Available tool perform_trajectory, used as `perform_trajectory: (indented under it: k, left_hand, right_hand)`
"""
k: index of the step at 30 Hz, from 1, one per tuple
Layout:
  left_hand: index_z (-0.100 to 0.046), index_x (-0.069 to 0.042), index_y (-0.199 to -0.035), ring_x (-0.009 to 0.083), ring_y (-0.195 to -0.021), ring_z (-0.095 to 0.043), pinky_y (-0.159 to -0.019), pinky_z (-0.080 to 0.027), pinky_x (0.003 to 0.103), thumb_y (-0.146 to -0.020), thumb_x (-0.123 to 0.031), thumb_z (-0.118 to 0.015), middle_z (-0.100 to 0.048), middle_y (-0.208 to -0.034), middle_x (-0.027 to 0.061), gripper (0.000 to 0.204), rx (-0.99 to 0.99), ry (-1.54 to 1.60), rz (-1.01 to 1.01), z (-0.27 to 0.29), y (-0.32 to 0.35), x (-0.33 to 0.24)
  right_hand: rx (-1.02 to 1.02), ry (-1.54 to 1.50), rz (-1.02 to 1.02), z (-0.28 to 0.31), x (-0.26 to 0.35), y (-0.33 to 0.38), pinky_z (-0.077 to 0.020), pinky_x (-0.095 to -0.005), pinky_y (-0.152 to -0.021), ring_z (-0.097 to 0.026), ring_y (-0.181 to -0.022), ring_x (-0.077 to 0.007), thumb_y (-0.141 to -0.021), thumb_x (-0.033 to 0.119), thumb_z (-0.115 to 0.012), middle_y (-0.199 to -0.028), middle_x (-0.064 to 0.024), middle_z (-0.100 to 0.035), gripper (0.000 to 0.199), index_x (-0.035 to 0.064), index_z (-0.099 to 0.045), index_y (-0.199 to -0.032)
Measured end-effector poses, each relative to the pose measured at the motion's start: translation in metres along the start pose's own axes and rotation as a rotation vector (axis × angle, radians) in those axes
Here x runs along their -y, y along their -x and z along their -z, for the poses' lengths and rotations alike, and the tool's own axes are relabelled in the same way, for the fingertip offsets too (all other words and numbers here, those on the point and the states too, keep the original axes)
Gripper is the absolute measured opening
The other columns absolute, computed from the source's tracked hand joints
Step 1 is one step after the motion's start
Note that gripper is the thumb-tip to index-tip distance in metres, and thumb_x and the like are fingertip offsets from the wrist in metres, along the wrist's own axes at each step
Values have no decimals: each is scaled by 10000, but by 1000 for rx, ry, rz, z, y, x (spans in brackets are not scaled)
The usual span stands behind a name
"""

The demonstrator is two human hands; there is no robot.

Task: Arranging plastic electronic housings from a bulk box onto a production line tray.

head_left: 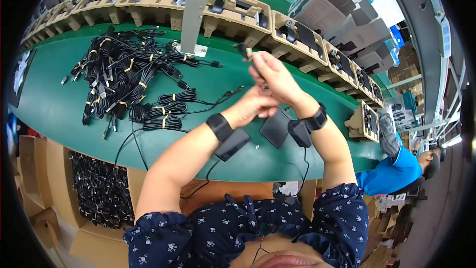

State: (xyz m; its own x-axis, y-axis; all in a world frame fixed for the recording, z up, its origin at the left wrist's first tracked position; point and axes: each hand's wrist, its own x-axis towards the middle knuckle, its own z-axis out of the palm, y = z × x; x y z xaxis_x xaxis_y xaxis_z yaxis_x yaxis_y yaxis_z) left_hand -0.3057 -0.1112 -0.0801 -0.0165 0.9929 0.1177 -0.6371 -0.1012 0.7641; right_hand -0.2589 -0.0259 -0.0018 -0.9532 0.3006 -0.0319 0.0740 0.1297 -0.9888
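My right hand (275, 74) is closed around a bundled black cable (246, 52), held above the green table (218, 84); a pale tie shows at its far end. My left hand (253, 105) is just below, its curled fingers close against the right hand. What the left fingers grip, if anything, is hidden. Under my right wrist a flat black object (275, 128) lies on the table. To the left are a few tied black cables (171, 109) and a large heap of cables (121, 64), many with pale ties and metal plugs.
Brown moulded trays (238, 17) with black parts line the table's far edge. A metal post (196, 15) rises behind the cables. One more tray (364, 121) stands at the right, near a person in blue (396, 173). Below the table at left is a carton of cables (101, 188).
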Motion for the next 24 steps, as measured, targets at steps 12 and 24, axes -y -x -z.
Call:
perform_trajectory:
  k: [12, 24]
  left_hand:
    - [-482, -54, -1003, 139, -746, -589, -658, -488, 239, -904, -115, -510, -590, -904, 56, 119, -194, 165, -161, -2, -1, 2]
    - [-439, 19, -1108, 145, -760, -582, -666, -500, 250, -867, 26, -465, -571, -935, 106, 242, -214, -263, -40, 2, -12, 22]
  right_hand:
    - [-195, 745, 422, 31, -14, 71, -458, -309, -776, -571, -876, -222, -840, 113, -586, -1012, -95, -574, 278, 26, -469, -1077]
    - [-1100, 1378, 429, 183, 8, 58, -483, -322, -588, -612, -671, -249, -816, 266, -615, -820, -93, -642, 324, 147, -587, -1116]
